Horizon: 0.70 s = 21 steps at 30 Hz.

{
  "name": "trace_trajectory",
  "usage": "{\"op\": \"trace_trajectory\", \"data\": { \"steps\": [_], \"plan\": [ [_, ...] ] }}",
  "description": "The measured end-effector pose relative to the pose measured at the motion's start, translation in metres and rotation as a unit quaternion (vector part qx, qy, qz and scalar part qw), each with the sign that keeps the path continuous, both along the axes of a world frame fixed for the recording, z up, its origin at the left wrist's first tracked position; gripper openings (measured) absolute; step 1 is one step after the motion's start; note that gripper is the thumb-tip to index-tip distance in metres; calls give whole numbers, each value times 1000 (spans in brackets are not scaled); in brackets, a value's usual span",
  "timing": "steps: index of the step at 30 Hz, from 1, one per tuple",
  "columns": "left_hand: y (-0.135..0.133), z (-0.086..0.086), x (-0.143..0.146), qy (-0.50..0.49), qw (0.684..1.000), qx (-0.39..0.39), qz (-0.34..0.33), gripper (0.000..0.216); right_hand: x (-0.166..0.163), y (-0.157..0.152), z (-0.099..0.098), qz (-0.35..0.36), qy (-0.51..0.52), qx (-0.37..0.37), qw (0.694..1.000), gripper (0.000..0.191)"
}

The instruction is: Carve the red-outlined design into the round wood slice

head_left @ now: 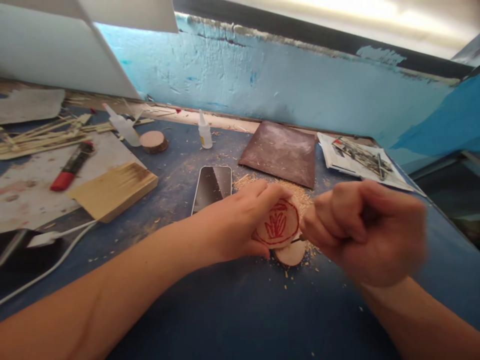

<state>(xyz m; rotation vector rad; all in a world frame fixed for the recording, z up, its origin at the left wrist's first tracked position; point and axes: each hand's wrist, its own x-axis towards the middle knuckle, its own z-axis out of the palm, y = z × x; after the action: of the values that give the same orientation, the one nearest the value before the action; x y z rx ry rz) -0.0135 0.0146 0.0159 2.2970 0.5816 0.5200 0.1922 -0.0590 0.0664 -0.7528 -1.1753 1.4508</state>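
My left hand (247,220) grips a round wood slice (282,227), with fingers and thumb around its left edge. Red leaf-like marks and a red ring near the rim cover the slice's face. Below it a second pale wood slice (291,255) lies on the table, partly covered. My right hand (363,225), closed in a fist and slightly blurred, is at the right edge of the held slice. From that fist the thin dark tip of a carving tool (299,240) points at the slice's lower right edge; its handle is hidden inside my fingers.
Wood shavings (305,192) lie around the slices on the blue table (255,310). Behind stand a phone (213,185), brown sandpaper (283,152) and a small glue bottle (204,131). A wood block (116,192), red-and-black knife (72,167) and white cable (71,262) lie left.
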Motion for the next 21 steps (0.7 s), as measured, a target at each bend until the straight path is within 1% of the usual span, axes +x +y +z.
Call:
{"op": "trace_trajectory", "data": {
  "steps": [1, 3, 7, 10, 12, 14, 17, 19, 21],
  "plan": [
    [0, 0, 0, 6, 1000, -5, -1, 91, 0, 1, -4, -5, -3, -5, 1000, 57],
    [1, 1, -1, 10, 1000, -9, -4, 89, -2, 3, -13, -8, -4, 22, 1000, 58],
    [0, 2, -2, 25, 1000, -5, 1, 92, -4, 8, -26, 14, 13, 21, 1000, 60],
    [-1, 2, -2, 53, 998, 24, 26, 92, 3, 9, -26, 16, 11, 31, 999, 59],
    [0, 1, -2, 76, 996, 42, 33, 84, 9, 9, -25, 3, 6, 33, 999, 61],
    [1, 1, -3, 92, 994, 44, 24, 78, 15, 10, -25, -10, 7, 27, 1000, 64],
    [5, 2, -5, 94, 995, 28, 14, 85, 20, 14, -25, -16, 19, 2, 1000, 66],
    [8, 4, -8, 100, 994, 27, 32, 87, 20, 16, -26, -14, 21, -13, 1000, 66],
    [11, 7, -11, 115, 991, 37, 55, 82, 19, 16, -26, -14, 18, -21, 1000, 64]
  ]
}}
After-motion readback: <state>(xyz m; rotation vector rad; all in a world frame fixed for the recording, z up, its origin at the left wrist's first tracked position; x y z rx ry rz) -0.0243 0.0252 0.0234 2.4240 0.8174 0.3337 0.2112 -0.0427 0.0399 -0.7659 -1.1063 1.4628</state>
